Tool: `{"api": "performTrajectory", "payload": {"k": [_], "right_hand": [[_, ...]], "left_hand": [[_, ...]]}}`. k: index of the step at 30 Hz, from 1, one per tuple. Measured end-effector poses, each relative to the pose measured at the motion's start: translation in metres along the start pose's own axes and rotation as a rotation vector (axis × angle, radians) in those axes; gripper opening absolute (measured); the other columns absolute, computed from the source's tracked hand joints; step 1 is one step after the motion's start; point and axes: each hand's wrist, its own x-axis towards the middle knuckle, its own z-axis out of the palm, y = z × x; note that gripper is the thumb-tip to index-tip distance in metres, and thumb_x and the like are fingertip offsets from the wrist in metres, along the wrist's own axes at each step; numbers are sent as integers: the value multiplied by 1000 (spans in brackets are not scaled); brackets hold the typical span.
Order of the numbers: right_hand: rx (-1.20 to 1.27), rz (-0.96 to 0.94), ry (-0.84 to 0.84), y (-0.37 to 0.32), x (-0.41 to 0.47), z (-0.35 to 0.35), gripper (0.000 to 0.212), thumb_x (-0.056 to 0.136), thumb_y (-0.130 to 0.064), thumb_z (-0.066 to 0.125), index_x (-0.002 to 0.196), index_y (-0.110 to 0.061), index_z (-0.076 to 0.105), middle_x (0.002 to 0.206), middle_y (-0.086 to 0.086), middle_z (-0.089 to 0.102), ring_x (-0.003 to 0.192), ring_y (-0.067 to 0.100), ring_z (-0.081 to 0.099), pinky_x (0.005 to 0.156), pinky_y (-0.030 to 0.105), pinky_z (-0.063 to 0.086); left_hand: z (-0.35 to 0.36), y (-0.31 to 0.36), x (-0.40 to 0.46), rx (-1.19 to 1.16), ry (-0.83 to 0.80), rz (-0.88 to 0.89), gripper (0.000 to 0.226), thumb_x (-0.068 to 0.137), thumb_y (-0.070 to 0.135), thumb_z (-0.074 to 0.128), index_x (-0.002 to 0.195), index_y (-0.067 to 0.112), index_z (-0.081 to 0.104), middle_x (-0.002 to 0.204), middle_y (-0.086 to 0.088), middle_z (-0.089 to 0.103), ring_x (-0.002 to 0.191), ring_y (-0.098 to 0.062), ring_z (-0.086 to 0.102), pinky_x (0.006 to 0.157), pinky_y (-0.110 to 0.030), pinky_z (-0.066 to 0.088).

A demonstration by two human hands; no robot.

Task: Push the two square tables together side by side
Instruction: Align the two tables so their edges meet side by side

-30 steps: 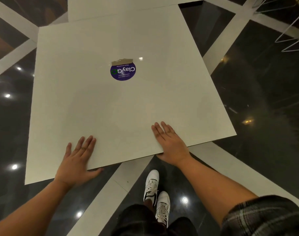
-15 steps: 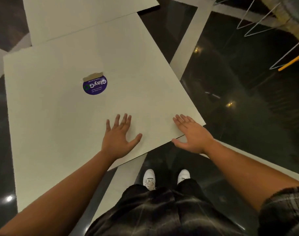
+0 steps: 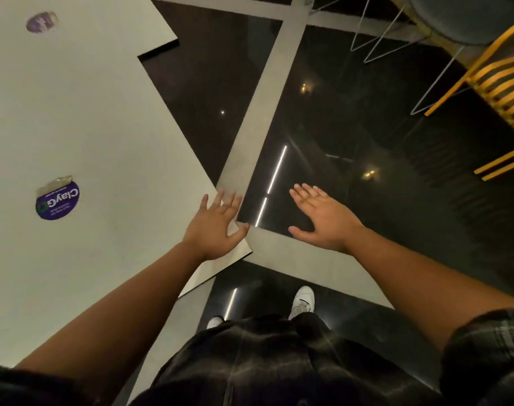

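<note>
Two white square tables fill the left of the view. The near table [image 3: 109,148] carries a round purple sticker [image 3: 57,200]. The far table [image 3: 103,27] lies beyond it with its own blurred purple sticker [image 3: 42,22]; their edges meet, offset at the right side. My left hand [image 3: 214,230] lies flat with fingers spread over the near table's right front corner. My right hand [image 3: 323,221] hovers open above the dark floor, off the table and holding nothing.
The floor is glossy black tile [image 3: 367,142] with pale grey strips [image 3: 264,112]. A yellow slatted chair [image 3: 501,83] with thin wire legs [image 3: 376,39] stands at the upper right. My white shoes [image 3: 302,300] are on the floor right of the table.
The view has swung right, so both tables now lie at the left. My left hand slid to the near table's right corner. My right hand left the table edge and hangs over the floor.
</note>
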Motion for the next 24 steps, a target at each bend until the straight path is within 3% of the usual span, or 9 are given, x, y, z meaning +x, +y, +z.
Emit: {"api": "performTrajectory", "payload": {"k": [8, 15, 20, 24], "right_hand": [[13, -82, -40, 93, 19, -35, 97, 94, -77, 26, 166, -17, 1, 174, 5, 2, 159, 15, -5, 126, 31, -8], [-33, -231, -43, 124, 105, -55, 95, 96, -75, 26, 164, -17, -4, 174, 5, -1, 158, 14, -9, 123, 29, -14], [-103, -325, -84, 141, 186, -78, 94, 95, -75, 22, 162, -18, -10, 173, 4, -4, 158, 16, -12, 126, 33, -10], [-147, -400, -112, 147, 244, -100, 94, 95, -76, 23, 162, -19, -9, 173, 3, -3, 158, 15, -12, 126, 33, -10]], "left_hand": [[-17, 56, 75, -48, -35, -71, 82, 100, 73, 12, 167, 28, -2, 174, 3, -4, 159, -21, -13, 128, -49, -10], [-32, 19, 135, -27, -9, -193, 84, 98, 75, 8, 166, 28, -4, 174, 5, -6, 157, -19, -17, 127, -51, -14], [-38, -21, 174, -63, 4, -319, 85, 97, 75, 6, 166, 27, -4, 174, 5, -7, 156, -19, -20, 123, -48, -21], [-47, -38, 185, -88, 17, -406, 86, 96, 76, 3, 166, 28, -4, 173, 6, -7, 157, -19, -18, 127, -51, -14]]}}
